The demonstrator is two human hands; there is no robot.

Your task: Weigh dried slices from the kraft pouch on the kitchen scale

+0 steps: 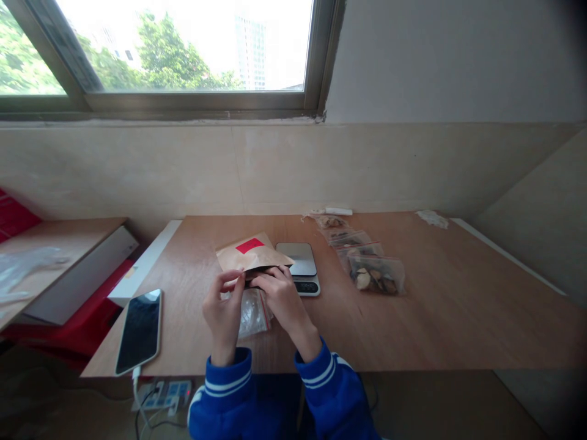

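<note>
A brown kraft paper bag (232,255) with a red label lies with its mouth toward me, the dark opening parted. My left hand (223,308) pinches the bag's near edge between thumb and fingers. At the right of the opening, my right hand (285,300) is closed on the rim, its fingertips partly hidden at the mouth. Beneath my hands is a clear zip bag (252,316) with a red seal line; its contents are hard to make out. Just right of the paper bag, a digital kitchen scale (302,260) sits partly covered by the bag's corner and my right hand.
Several zip bags of dried pieces (376,275) lie in a row to the right, a white roll-like item (338,211) behind them. A smartphone (140,330) on a cable lies at the left edge, above a power strip (167,394). Crumpled white material (432,219) rests far right.
</note>
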